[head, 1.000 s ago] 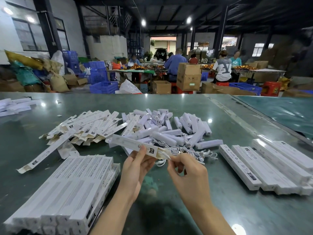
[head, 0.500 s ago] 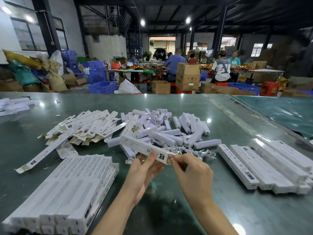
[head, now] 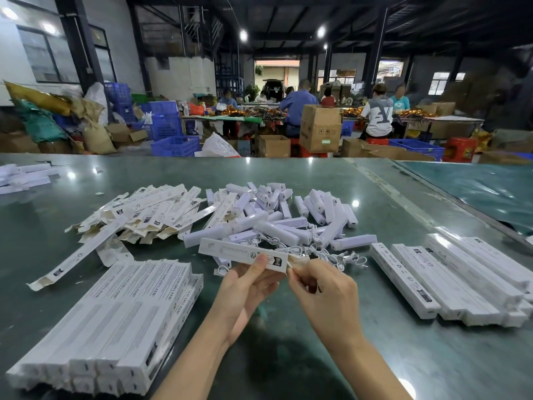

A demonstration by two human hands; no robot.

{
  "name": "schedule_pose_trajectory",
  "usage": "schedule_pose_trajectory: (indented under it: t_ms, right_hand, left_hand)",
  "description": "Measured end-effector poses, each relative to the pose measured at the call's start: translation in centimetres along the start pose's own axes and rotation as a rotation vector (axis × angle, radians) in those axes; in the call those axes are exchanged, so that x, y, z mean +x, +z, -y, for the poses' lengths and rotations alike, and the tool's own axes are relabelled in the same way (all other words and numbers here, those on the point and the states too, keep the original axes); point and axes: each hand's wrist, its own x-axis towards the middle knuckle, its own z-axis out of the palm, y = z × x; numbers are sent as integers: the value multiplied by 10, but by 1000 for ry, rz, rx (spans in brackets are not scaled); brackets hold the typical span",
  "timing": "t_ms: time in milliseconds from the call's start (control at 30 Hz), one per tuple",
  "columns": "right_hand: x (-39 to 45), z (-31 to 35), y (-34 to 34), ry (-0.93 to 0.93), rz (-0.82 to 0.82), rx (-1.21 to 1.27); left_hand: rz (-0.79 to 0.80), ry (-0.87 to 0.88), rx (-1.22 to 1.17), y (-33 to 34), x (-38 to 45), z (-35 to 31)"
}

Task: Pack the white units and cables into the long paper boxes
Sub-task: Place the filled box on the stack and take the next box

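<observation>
My left hand (head: 248, 287) grips a long white paper box (head: 230, 251) from below, thumb on its printed face, holding it nearly level above the table. My right hand (head: 323, 293) pinches the flap (head: 298, 262) at the box's right end. Behind the box lies a heap of white units (head: 288, 217) with several white cables (head: 326, 251) tangled at its front. Flat unfolded boxes (head: 150, 212) are piled to the left of the heap.
A stack of closed boxes (head: 115, 321) lies at the near left, another row (head: 450, 281) at the right. The green table (head: 288, 356) ends at a raised rail (head: 432, 217) on the right. People work at far tables among cartons and blue crates.
The box has swung from tilted to nearly level and come slightly nearer. My right hand has moved onto the box's right end flap.
</observation>
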Motion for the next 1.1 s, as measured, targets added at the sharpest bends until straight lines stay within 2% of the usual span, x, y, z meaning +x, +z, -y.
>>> schedule_pose_trajectory:
  t_ms: [200,400,600,767,933,1100]
  right_hand:
    - [0,-5,-2,45,31,36]
    - [2,-10,1,213,114,202]
    - [4,-10,-2,104,192,199]
    - [-2,-8,0,200,266,355]
    - [-2,-7,1,190,229,416]
    - [0,-7,2,182,125,364]
  left_hand:
    - [48,-26,53,-2,-2,-2]
    - [63,-37,78,-1,-3,-2]
    - [29,-43,39,0,-2,-4]
    - [-13,-44,-19,-1,-2,-9]
    - [-4,-54,-37,0,-1,-11]
    - [28,-82,-22,1,-2,-9]
